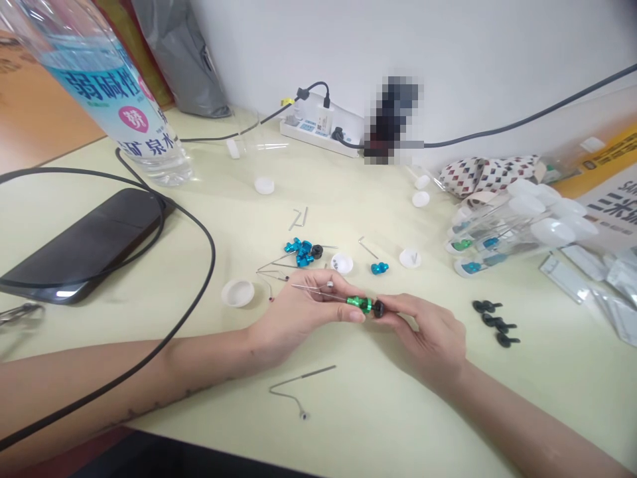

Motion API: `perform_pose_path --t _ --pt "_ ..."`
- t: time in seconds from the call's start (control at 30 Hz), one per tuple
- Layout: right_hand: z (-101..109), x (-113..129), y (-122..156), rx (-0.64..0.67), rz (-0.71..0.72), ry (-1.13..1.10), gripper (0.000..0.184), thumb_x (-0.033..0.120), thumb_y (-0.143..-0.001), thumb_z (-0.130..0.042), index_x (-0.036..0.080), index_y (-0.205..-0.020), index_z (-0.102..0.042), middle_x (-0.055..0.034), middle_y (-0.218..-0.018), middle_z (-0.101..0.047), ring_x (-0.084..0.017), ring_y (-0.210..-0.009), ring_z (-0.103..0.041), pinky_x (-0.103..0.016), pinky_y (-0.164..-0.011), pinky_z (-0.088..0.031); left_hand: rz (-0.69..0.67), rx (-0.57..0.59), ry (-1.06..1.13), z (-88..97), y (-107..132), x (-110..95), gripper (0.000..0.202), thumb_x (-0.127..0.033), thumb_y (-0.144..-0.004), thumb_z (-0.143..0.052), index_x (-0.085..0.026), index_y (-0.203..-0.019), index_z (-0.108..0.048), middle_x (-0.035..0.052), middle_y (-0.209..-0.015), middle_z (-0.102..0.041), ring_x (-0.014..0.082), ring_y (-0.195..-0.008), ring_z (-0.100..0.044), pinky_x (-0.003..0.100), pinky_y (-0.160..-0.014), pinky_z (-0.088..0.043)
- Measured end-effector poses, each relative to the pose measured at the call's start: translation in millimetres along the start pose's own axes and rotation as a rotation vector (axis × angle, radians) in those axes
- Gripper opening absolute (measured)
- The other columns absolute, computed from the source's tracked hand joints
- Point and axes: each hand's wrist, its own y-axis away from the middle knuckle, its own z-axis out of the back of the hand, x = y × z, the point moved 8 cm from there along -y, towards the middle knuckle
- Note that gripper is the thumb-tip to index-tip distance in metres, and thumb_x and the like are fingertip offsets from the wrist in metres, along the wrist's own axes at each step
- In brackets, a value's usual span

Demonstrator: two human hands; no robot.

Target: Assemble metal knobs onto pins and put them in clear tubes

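Between both hands, a green metal barrel [360,304] lies nearly level, its long axis running across the view, with a thin steel rod [313,291] reaching left. The left hand [293,315] pinches the barrel narrowly; the right hand [423,335] grips its black knob [379,308].

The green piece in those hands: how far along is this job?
Done-looking: capped clear tubes holding coloured parts, at right. In hand: the left hand and right hand hold a green metal part on a thin wire. Remaining: loose blue parts and black pieces.
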Motion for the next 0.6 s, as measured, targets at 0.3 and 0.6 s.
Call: perform_pose_path --t 0.3,0.6 --pt "-1.8 0.0 1.5 0.051 0.011 -0.028 0.012 0.023 -0.090 -0.053 0.018 -0.097 -0.061 -0.0026 -0.077 -0.071 -0.011 -0.066 -0.067 -0.019 -0.058 -0.053 -0.004 0.002 -0.010 -1.8 2.1 -1.5 0.019 -0.018 -0.063 -0.079 -0.018 -0.079 -0.069 0.0002 -0.081 -0.073 0.0148 -0.078 -0.067 0.025 -0.077 -0.053" --pt "-6.2 -7.3 5.5 0.109 -0.050 -0.086 0.014 0.019 -0.089 -0.053 0.020 -0.102 -0.060 -0.0018 -0.083 -0.070 -0.011 -0.069 -0.065 -0.020 -0.061 -0.052 -0.009 -0.003 0.000 -1.5 0.9 -1.9 0.017 -0.018 -0.064 -0.079 -0.017 -0.077 -0.069 -0.0010 -0.077 -0.072 0.0133 -0.079 -0.065 0.023 -0.078 -0.051"
